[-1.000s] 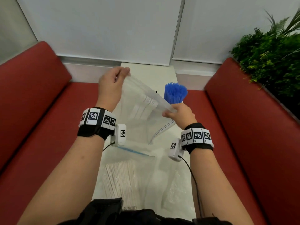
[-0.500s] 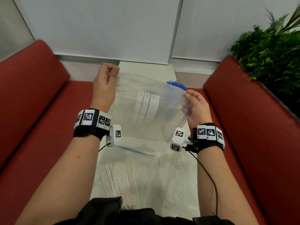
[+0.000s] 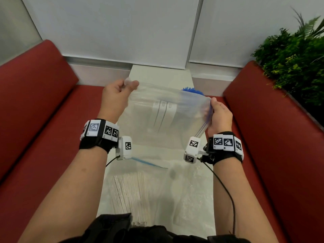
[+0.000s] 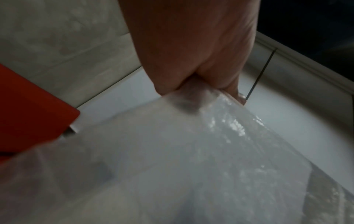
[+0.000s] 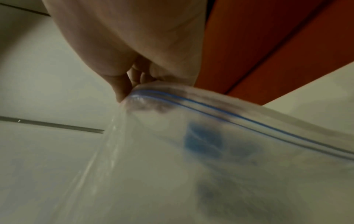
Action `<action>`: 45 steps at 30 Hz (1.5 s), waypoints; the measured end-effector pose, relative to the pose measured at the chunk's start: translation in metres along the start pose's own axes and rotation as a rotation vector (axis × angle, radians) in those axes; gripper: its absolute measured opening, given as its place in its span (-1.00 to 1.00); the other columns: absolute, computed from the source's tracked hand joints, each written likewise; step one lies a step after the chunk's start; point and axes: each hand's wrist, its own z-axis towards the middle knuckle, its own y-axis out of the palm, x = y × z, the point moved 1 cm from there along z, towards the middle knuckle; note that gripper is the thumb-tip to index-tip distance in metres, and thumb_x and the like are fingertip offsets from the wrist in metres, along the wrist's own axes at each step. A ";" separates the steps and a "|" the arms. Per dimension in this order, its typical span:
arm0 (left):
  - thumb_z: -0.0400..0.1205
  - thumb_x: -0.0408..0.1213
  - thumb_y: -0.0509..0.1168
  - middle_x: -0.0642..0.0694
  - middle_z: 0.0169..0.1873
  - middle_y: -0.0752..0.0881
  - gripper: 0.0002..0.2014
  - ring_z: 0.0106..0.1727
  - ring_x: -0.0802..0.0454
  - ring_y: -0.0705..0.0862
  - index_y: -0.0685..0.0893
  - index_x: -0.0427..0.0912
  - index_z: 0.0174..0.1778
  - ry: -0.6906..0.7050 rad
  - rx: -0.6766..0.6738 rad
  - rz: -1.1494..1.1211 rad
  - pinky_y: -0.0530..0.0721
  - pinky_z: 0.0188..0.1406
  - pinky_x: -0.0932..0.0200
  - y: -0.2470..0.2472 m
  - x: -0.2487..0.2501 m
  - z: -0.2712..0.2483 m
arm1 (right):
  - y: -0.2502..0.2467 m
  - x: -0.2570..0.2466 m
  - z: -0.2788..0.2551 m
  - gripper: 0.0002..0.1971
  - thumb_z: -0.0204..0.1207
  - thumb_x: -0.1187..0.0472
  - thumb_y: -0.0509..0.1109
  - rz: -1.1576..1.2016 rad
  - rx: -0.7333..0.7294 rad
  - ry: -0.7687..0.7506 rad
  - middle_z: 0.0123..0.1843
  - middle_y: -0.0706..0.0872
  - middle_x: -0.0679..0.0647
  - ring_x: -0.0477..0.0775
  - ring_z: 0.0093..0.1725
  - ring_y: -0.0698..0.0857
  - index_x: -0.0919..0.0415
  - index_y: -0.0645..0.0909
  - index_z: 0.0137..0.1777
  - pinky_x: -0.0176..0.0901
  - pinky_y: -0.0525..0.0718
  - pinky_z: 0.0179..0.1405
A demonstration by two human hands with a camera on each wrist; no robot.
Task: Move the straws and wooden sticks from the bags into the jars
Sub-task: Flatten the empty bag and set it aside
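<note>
On a white table [image 3: 201, 190] between red benches, both hands now stretch the emptied bag [image 3: 157, 120] flat, left hand [image 3: 115, 99] and right hand [image 3: 220, 114] pinching opposite edges; blue straws [image 3: 192, 90] stand behind.

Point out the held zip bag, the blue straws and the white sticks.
held zip bag [image 3: 157, 127]: head view, clear middle panel.
blue straws [image 3: 192, 90]: head view, tips above the bag's edge.
white sticks [image 3: 129, 193]: head view, middle of bundle in the lying bag.

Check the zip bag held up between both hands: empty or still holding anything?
Empty, as far as visible. The zip bag hangs flat and see-through between left hand and right hand; blue straws stand behind it.
</note>
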 end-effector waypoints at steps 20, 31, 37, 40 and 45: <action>0.77 -0.04 0.35 0.08 -0.56 0.36 -0.81 -0.69 0.18 0.23 0.75 0.07 -0.14 -0.118 -0.153 -0.350 0.05 -0.61 0.34 0.007 0.029 0.000 | -0.025 0.009 0.002 -0.01 0.29 -0.38 0.57 -0.106 -0.548 0.065 0.61 0.52 0.17 0.24 0.60 0.50 0.15 0.37 0.62 0.31 0.51 0.49; 0.78 0.12 0.18 0.05 -0.03 0.46 -0.67 -0.17 0.17 0.25 0.36 0.14 0.42 -0.645 -0.475 -0.649 0.13 -0.15 0.22 -0.022 0.036 0.019 | -0.010 0.018 -0.004 -0.30 0.28 -0.04 0.70 -0.091 -0.878 0.130 0.63 0.49 0.21 0.25 0.66 0.41 0.05 0.67 0.46 0.32 0.29 0.67; 0.69 0.20 0.31 -0.02 0.10 0.68 -0.53 0.13 0.11 0.64 0.62 -0.05 0.36 -0.712 -0.407 -0.814 0.51 0.48 0.19 -0.032 0.025 0.016 | 0.008 0.021 -0.003 -0.77 0.33 0.21 0.68 -0.148 -0.775 0.102 0.01 0.88 0.06 0.01 0.03 0.83 0.12 0.88 0.00 -0.14 0.77 0.10; 0.59 0.42 0.15 -0.01 0.03 0.74 -0.33 -0.02 0.09 0.72 0.64 -0.07 0.33 -0.671 -0.510 -0.561 0.70 0.07 0.16 -0.039 0.007 0.010 | 0.011 0.015 0.001 -0.86 0.51 0.34 0.50 -0.087 -0.624 0.030 -0.11 0.87 0.04 -0.02 -0.08 0.81 0.14 0.87 -0.10 -0.14 0.78 0.09; 0.47 0.19 0.55 -0.09 -0.02 0.86 -0.50 0.02 -0.06 0.88 0.88 -0.14 0.13 -0.590 -0.627 -0.160 0.82 -0.08 0.10 -0.035 -0.030 -0.015 | 0.004 0.009 0.009 -0.82 0.60 0.15 0.51 -0.003 -0.554 0.049 0.28 0.79 0.22 0.22 0.28 0.75 0.15 0.82 0.14 0.13 0.73 0.29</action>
